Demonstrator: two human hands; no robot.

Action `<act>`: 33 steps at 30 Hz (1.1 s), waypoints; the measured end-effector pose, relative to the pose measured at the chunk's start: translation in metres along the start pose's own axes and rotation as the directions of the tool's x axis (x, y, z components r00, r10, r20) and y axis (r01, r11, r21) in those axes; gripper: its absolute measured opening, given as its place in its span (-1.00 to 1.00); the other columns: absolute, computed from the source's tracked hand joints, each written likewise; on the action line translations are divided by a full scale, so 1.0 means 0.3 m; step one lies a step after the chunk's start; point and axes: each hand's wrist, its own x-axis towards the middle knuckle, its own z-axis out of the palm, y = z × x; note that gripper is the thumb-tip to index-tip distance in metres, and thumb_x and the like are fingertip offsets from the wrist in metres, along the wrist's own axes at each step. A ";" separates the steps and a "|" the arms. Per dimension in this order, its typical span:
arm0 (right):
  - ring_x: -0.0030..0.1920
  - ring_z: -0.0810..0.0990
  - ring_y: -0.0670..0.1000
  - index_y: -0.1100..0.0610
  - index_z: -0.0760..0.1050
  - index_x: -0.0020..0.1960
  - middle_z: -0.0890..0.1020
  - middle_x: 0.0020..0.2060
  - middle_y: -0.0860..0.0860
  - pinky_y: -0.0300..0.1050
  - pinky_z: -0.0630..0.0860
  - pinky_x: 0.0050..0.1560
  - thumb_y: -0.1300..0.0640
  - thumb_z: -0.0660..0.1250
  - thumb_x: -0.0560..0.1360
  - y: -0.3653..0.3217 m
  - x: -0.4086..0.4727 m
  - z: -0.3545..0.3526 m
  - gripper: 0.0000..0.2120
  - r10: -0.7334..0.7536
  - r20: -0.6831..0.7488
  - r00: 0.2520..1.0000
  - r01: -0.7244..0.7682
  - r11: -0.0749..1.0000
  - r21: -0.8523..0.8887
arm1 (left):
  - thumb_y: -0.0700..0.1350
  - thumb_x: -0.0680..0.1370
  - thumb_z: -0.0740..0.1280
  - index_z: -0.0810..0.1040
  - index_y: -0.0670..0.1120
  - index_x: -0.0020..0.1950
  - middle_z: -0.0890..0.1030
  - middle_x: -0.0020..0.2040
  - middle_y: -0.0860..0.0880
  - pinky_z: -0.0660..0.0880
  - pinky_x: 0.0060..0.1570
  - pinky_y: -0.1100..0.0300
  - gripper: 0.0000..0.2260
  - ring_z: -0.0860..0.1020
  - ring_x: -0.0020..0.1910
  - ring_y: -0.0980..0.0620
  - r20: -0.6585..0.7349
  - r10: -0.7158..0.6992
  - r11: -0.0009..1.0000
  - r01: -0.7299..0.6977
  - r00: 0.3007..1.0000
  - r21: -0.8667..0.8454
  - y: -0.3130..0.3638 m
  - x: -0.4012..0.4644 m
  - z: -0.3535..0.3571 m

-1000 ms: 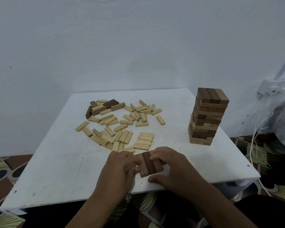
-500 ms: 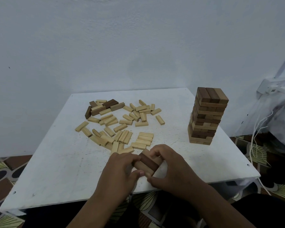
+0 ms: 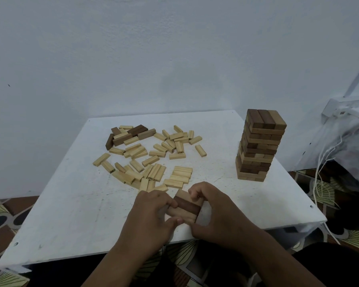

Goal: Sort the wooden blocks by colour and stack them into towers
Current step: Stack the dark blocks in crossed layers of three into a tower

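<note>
Near the front edge of the white table (image 3: 71, 204), both my hands grip a row of three blocks (image 3: 186, 207): a dark one between two light ones. My left hand (image 3: 151, 216) holds its left end and my right hand (image 3: 216, 212) curls round its right side. A tower of mixed brown blocks (image 3: 259, 146) stands at the right. Several light blocks (image 3: 151, 160) lie scattered in the middle, with a few dark blocks (image 3: 131, 134) at the back left of the pile.
A white wall rises behind the table. A white mesh bag (image 3: 348, 146) with cords hangs off to the right, below a white fixture (image 3: 344, 109). Patterned floor shows around the table.
The row of three blocks has turned between my hands, from pointing away from me to lying nearly crosswise. Both hands stayed at the front edge.
</note>
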 end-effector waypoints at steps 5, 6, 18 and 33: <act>0.05 0.54 -0.05 -0.11 0.30 0.02 0.48 0.13 -0.16 0.04 0.58 -0.11 0.21 0.44 0.24 -0.002 -0.003 -0.005 -0.51 -0.005 0.069 0.998 0.002 0.999 0.042 | 0.08 0.30 0.37 0.53 0.20 -0.08 0.43 0.25 0.37 0.33 0.16 0.18 -0.79 0.27 0.29 0.28 0.077 0.059 0.998 -0.056 0.995 -0.041 -0.003 -0.003 -0.010; 0.06 0.53 -0.07 -0.11 0.29 0.02 0.47 0.15 -0.17 0.01 0.58 -0.12 0.22 0.43 0.24 -0.003 -0.003 -0.007 -0.51 -0.010 0.079 0.997 0.007 0.999 0.047 | 0.08 0.28 0.33 0.50 0.20 -0.08 0.41 0.28 0.39 0.32 0.17 0.09 -0.77 0.26 0.31 0.27 0.097 0.049 0.998 -0.046 0.994 -0.040 -0.002 -0.004 -0.012; 0.15 0.39 -0.11 -0.27 0.25 0.17 0.41 0.12 -0.21 -0.01 0.49 0.16 -0.19 0.48 0.19 0.041 0.000 -0.070 -0.37 0.116 0.123 0.986 -0.090 0.976 -0.197 | -0.04 0.36 0.45 0.34 0.20 0.05 0.36 0.13 0.37 0.25 0.08 0.29 -0.61 0.19 0.16 0.43 0.173 -0.042 0.989 0.065 0.984 -0.131 0.014 -0.021 -0.047; 0.17 0.53 -0.18 -0.09 0.41 0.13 0.60 0.12 -0.36 -0.17 0.39 0.08 0.14 0.54 0.39 -0.115 -0.004 -0.216 -0.57 0.099 -0.201 0.975 -0.068 0.986 0.154 | -0.11 0.26 0.53 0.25 0.12 -0.03 0.62 0.27 0.05 0.46 0.25 -0.19 -0.49 0.53 0.30 -0.18 0.053 -0.132 0.614 0.123 0.990 -0.780 0.094 0.078 -0.128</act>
